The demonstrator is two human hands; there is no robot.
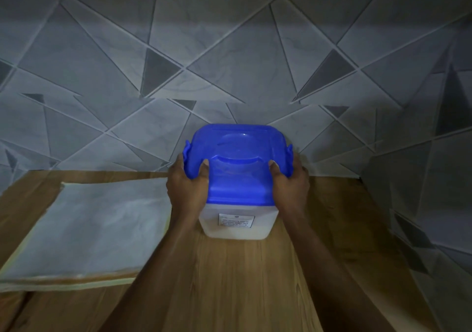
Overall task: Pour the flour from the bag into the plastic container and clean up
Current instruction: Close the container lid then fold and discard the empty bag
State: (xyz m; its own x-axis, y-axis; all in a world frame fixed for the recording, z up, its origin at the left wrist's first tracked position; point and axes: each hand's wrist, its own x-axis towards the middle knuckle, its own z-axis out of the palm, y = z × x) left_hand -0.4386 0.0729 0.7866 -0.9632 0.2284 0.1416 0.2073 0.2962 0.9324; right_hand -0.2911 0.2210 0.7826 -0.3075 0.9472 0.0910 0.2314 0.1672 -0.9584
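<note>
1. Head view: left hand (pixel 187 186) and right hand (pixel 291 182) closed on opposite sides of the blue lid (pixel 238 163), thumbs on top.
2. Between both hands, equally near: plastic container (pixel 237 225), upright on the wooden counter (pixel 242 280), close to the tiled wall (pixel 229 50).
3. Left of the hands: flattened bag (pixel 86 229), lying apart from the container.

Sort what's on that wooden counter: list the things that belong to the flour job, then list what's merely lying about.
Belongs to the job:
- plastic container, white inside
- blue lid sitting on it
- left hand and right hand, gripping the lid's sides

Lying about:
- flat pale sheet to the left; whether it is the emptied bag is unclear
</note>
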